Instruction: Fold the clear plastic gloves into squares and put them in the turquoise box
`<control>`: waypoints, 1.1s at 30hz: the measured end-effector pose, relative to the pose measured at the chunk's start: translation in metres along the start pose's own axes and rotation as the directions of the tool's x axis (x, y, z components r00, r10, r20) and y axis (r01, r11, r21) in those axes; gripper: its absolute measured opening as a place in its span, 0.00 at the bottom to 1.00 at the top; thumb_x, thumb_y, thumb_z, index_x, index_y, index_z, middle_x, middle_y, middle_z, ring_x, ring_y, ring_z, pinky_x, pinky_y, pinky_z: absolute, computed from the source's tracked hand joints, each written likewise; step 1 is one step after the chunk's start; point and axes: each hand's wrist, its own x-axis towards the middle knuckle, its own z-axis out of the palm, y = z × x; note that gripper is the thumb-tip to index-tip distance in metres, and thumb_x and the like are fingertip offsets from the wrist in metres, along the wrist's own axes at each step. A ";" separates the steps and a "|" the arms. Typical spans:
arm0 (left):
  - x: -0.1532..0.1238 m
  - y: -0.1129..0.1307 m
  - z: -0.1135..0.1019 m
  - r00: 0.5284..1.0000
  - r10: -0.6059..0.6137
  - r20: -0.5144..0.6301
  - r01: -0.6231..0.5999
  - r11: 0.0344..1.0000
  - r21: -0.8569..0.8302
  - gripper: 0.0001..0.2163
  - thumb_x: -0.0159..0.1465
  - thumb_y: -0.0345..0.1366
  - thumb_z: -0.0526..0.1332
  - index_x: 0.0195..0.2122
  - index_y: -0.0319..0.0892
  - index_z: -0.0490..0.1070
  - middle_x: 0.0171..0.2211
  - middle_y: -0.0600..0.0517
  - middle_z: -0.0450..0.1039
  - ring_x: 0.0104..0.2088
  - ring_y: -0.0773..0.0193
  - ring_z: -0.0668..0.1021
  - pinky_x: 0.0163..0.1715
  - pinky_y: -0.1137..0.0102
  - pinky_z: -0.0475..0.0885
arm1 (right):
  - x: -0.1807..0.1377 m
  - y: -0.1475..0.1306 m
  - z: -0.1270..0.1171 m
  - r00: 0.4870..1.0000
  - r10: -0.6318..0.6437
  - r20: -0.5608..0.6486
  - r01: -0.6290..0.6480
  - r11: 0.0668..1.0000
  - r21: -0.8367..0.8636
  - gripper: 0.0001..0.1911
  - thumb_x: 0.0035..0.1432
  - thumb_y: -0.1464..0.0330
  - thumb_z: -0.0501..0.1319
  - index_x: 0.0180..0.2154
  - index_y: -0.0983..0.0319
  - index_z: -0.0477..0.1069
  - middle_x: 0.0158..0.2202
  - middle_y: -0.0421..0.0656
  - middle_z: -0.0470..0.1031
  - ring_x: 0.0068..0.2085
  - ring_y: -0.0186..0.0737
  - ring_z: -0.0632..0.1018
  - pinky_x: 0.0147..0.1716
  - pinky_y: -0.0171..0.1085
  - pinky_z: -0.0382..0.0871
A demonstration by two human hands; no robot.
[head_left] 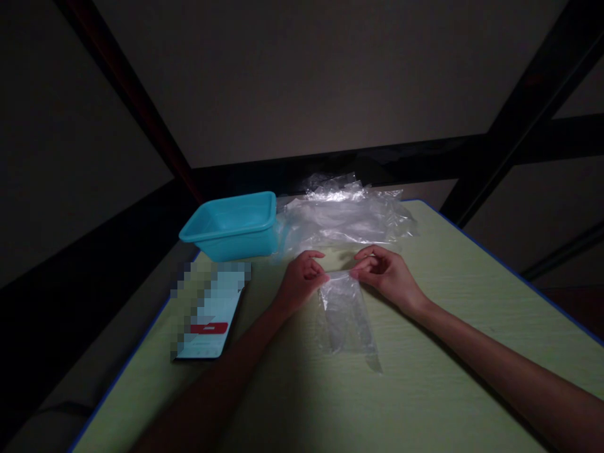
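A clear plastic bag (343,318) lies on the table in front of me, its far edge pinched between both hands. My left hand (304,279) is closed on the bag's far left corner, thumb against the curled fingers. On the far right corner, my right hand (384,274) grips it the same way. The bag's near end spreads over the tabletop, with one corner sticking out to the lower right. Just beyond my hands rests a heap of clear plastic bags (344,217), crinkled and shiny.
A turquoise plastic basket (229,236) stands at the back left. Nearer on the left lies a phone (212,321) with its screen lit, partly pixelated. The light green table (448,352) has a blue edge, and a wall (302,82) rises behind it.
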 end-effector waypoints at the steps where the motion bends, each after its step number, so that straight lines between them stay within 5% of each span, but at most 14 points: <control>1: 0.000 0.000 0.000 1.000 0.000 -0.002 0.000 1.000 -0.004 0.15 0.45 0.25 0.62 0.35 0.39 0.65 0.19 0.61 0.65 0.19 0.74 0.69 0.20 0.79 0.63 | 0.000 0.000 0.000 1.000 -0.003 -0.007 0.003 1.000 -0.001 0.15 0.35 0.65 0.67 0.27 0.60 0.65 0.18 0.35 0.71 0.19 0.31 0.70 0.21 0.34 0.63; 15: 0.000 0.000 -0.001 1.000 -0.002 -0.010 0.002 1.000 -0.017 0.15 0.44 0.25 0.62 0.34 0.39 0.66 0.19 0.61 0.66 0.20 0.74 0.70 0.20 0.79 0.63 | 0.000 -0.001 -0.004 0.996 0.010 -0.088 -0.006 0.999 0.048 0.14 0.40 0.64 0.64 0.30 0.61 0.66 0.22 0.38 0.73 0.26 0.36 0.75 0.32 0.39 0.69; 33: 0.000 0.000 -0.001 1.000 -0.011 -0.005 0.011 0.999 -0.032 0.13 0.44 0.24 0.63 0.33 0.38 0.66 0.18 0.61 0.66 0.19 0.73 0.70 0.20 0.78 0.62 | 0.001 0.001 -0.004 1.000 0.001 -0.017 -0.001 1.000 -0.024 0.14 0.39 0.65 0.63 0.30 0.61 0.65 0.21 0.36 0.70 0.23 0.32 0.70 0.27 0.36 0.64</control>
